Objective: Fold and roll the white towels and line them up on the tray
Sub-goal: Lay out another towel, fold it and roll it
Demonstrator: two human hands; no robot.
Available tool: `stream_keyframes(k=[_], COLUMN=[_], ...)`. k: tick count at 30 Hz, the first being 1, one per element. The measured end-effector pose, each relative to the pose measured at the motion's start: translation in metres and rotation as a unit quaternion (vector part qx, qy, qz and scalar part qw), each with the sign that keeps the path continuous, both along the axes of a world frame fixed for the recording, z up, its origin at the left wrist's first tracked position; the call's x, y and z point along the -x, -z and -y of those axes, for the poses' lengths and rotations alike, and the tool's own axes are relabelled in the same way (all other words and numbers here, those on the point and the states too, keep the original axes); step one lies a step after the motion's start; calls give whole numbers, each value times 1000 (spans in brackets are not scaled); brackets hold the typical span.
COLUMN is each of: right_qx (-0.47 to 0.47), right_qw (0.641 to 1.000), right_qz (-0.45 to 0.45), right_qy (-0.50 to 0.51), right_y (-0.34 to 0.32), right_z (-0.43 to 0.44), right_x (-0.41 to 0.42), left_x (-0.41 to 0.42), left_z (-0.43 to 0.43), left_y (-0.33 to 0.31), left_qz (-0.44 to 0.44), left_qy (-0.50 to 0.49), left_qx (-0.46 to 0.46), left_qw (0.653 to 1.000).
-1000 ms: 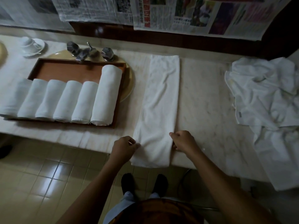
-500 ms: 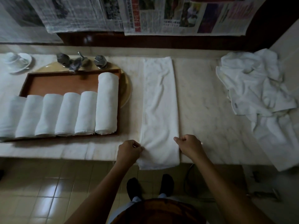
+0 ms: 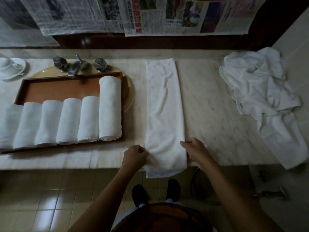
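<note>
A white towel, folded into a long strip, lies on the marble counter with its near end hanging over the front edge. My left hand pinches the strip's left edge near that end. My right hand pinches its right edge. To the left, a brown wooden tray holds several rolled white towels side by side; the rightmost roll is longer than the others.
A heap of unfolded white towels lies at the counter's right end, one hanging over the edge. Behind the tray are a metal tap with two knobs, a yellowish basin, and a white cup on a saucer. Newspapers cover the wall.
The view has shifted, so the counter sits lower and further right in frame. Both hands have stayed on the towel's near end, and its overhanging part looks shorter.
</note>
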State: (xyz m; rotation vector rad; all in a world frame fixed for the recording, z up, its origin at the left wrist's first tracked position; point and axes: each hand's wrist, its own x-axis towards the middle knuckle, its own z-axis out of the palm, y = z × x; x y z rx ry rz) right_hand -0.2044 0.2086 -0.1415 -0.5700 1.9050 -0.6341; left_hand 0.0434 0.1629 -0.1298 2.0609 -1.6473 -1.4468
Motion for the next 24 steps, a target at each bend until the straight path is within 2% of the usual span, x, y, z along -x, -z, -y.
stream_keyframes(k=[2,4,7,8,13,18,22,24], right_qx=[5,18,35,39,28,3,24,39], right_qw=[999,1000,999,998,997,997,983,978], right_qz=[50,24,-40,-55,-66,-65,-154,-179], right_qy=[13,-4,-10,-13,-35,-31,-100,-103], right_y=[2,2,0,0,6,5,-1,-4], right_z=[-1,-1,-1,-2,-4,-3,-3,0], right_x=[2,4,4,4,7,12,12,8], left_x=[1,1,-1,-1,-2,4,10,10], left_z=[0,1,3,4,1,-2,1,6], left_y=[2,3,4,3,3,3,5,4], left_qz=[5,-4,-89,-88,27,46,52,68], left_qy=[2,-1,-31,-30,21,32,33,53], left_qx=[8,-3,-61,-57,15,47,67,81], left_qw=[1000,1000,994,994,999,997,996,993])
